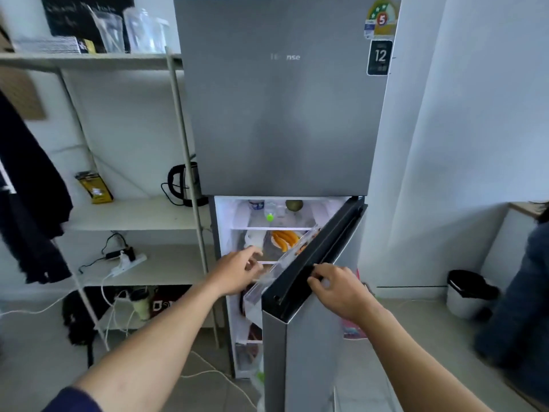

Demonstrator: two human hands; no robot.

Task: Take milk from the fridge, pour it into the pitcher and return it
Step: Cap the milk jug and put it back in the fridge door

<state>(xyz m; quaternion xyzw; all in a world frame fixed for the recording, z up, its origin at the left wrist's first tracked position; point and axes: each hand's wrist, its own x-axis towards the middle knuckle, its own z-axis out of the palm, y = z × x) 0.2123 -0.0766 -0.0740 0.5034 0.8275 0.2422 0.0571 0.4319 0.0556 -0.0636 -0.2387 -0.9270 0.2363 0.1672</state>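
A grey two-door fridge stands ahead, its upper door closed and its lower door swung partly open toward me. My right hand grips the top edge of that lower door. My left hand reaches into the opening with fingers apart and holds nothing. Just beyond its fingertips a white bottle or jug stands on the second shelf; I cannot tell if it is the milk. Bananas lie to its right. No pitcher for the milk is identifiable.
A white shelf unit stands left of the fridge with a black kettle, a yellow box and a power strip. Clear containers sit on its top shelf. A small bin and another person's sleeve are at right.
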